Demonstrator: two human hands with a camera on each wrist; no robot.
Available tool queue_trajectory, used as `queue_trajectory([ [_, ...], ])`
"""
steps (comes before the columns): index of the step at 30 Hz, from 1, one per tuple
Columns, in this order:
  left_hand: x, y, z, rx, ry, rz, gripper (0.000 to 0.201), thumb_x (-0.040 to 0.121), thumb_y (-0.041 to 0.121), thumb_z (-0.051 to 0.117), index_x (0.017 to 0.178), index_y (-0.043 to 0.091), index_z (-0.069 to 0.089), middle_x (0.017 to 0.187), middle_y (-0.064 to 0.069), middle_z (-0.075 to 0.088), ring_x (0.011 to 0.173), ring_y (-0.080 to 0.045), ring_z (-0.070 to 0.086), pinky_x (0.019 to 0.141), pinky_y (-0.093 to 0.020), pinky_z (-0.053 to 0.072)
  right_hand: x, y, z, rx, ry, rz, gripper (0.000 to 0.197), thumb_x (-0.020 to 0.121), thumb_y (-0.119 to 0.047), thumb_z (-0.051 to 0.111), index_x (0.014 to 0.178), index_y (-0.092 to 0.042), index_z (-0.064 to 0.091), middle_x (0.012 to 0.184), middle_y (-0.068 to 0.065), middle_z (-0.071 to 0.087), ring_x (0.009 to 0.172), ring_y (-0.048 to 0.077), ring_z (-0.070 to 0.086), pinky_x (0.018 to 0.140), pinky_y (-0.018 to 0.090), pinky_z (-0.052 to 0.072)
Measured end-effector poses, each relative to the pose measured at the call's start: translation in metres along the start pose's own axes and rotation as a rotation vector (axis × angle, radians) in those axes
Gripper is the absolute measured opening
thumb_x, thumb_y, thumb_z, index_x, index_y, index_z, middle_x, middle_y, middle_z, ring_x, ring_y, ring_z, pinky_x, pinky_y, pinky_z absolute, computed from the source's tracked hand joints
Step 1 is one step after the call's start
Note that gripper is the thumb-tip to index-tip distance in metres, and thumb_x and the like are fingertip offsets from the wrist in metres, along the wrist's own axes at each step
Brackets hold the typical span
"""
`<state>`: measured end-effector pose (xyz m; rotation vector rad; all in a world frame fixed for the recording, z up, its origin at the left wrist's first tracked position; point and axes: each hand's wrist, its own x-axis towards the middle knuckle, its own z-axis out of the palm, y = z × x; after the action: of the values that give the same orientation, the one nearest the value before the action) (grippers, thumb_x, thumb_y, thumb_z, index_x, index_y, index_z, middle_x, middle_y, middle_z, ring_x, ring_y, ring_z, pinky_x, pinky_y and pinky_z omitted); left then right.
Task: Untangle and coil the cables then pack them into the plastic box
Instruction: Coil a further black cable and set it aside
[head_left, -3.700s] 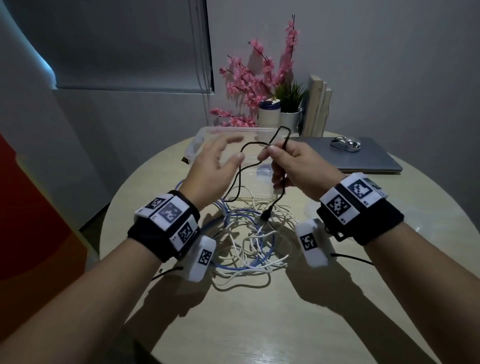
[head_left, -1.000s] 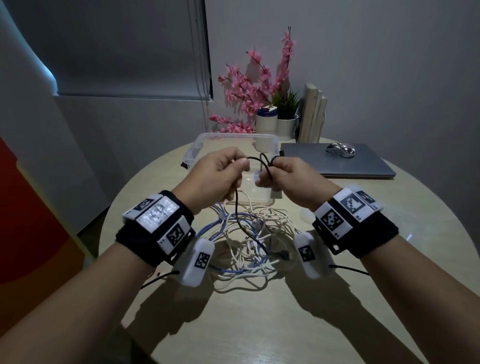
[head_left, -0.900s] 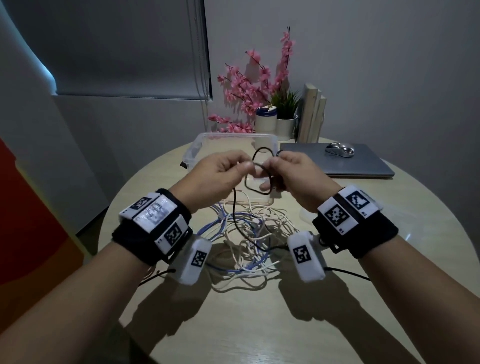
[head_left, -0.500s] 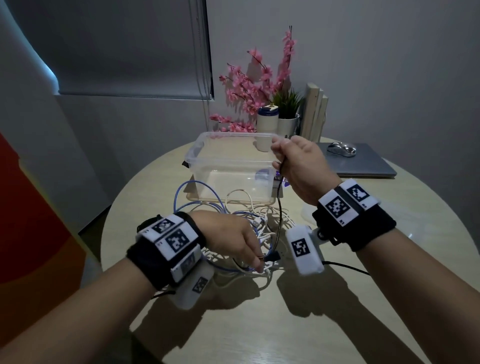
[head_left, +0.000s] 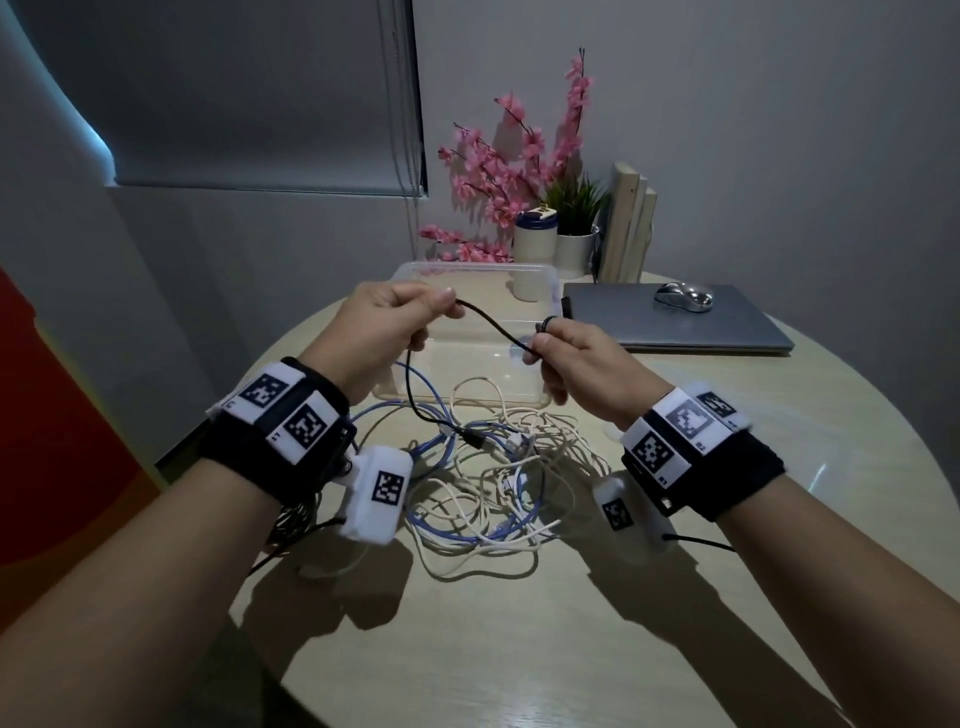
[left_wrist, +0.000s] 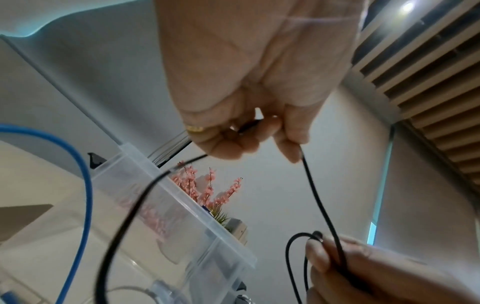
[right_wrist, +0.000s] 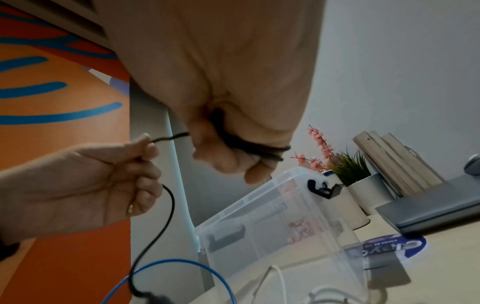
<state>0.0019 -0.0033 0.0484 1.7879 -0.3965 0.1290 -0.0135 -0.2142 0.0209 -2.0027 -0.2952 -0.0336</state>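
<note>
A thin black cable (head_left: 494, 326) stretches between my two hands above the table. My left hand (head_left: 387, 325) pinches it (left_wrist: 315, 191) between thumb and fingers, and its tail hangs down to a plug (head_left: 474, 439) over the pile. My right hand (head_left: 569, 358) grips the small coil of the same cable (right_wrist: 249, 147), wound around its fingers. A tangle of white and blue cables (head_left: 483, 483) lies on the table below. The clear plastic box (head_left: 535, 275) stands open behind the hands, with no cables visible inside.
A closed grey laptop (head_left: 685, 327) with a silver mouse (head_left: 683, 296) lies at the back right. A white cup (head_left: 532, 244), a potted plant (head_left: 574, 228), pink flowers (head_left: 514, 171) and books (head_left: 628, 223) stand behind the box. The round table (head_left: 571, 649) has bare surface in front.
My left hand came up from the pile, where it held the cable near its plug, and now pinches the cable higher up. The right hand has lowered slightly with the coil.
</note>
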Motion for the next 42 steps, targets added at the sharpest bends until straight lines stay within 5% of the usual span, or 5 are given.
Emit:
queue_trajectory([
  [12, -0.002, -0.034, 0.029, 0.282, -0.059, -0.175, 0.021, 0.094, 0.030, 0.057, 0.105, 0.019, 0.072, 0.074, 0.004, 0.059, 0.060, -0.011, 0.051, 0.060, -0.021, 0.046, -0.008, -0.026, -0.001, 0.570, -0.129, -0.016, 0.041, 0.103, -0.025, 0.031, 0.065, -0.011, 0.039, 0.049, 0.007, 0.056, 0.038, 0.014, 0.040, 0.047, 0.026, 0.031],
  [21, -0.019, -0.044, 0.050, 0.464, -0.396, -0.240, 0.016, 0.096, 0.012, 0.053, 0.102, 0.023, 0.062, 0.078, 0.000, 0.061, 0.052, -0.014, 0.061, 0.052, -0.024, 0.054, 0.000, -0.029, 0.009, 0.900, 0.106, -0.038, 0.033, 0.103, -0.017, 0.032, 0.082, -0.004, 0.053, 0.114, 0.024, 0.059, 0.106, 0.031, 0.063, 0.087, 0.038, 0.053],
  [29, -0.026, -0.036, 0.047, 0.487, -0.433, -0.094, 0.011, 0.096, 0.016, 0.055, 0.101, 0.020, 0.065, 0.078, 0.009, 0.060, 0.059, -0.017, 0.065, 0.060, -0.030, 0.055, 0.016, -0.009, 0.004, 0.348, 0.392, -0.113, 0.024, 0.099, -0.018, 0.046, 0.083, -0.019, 0.062, 0.102, 0.013, 0.066, 0.098, 0.018, 0.057, 0.096, 0.039, 0.042],
  [36, -0.014, -0.015, 0.034, 0.323, -0.158, 0.120, 0.011, 0.093, 0.016, 0.058, 0.092, 0.018, 0.068, 0.077, 0.001, 0.064, 0.046, -0.008, 0.053, 0.049, -0.018, 0.046, 0.005, -0.008, 0.003, -0.245, 0.126, -0.052, 0.022, 0.098, -0.023, 0.046, 0.092, -0.011, 0.062, 0.082, 0.003, 0.066, 0.074, 0.009, 0.058, 0.065, 0.025, 0.041],
  [42, -0.007, -0.016, 0.026, 0.257, 0.019, 0.160, 0.008, 0.091, 0.017, 0.062, 0.084, 0.018, 0.066, 0.068, -0.001, 0.057, 0.044, -0.007, 0.049, 0.049, -0.018, 0.040, -0.001, -0.011, 0.007, 0.067, -0.064, -0.004, 0.036, 0.099, -0.032, 0.044, 0.072, -0.010, 0.055, 0.055, -0.001, 0.044, 0.052, 0.014, 0.042, 0.063, 0.038, 0.048],
])
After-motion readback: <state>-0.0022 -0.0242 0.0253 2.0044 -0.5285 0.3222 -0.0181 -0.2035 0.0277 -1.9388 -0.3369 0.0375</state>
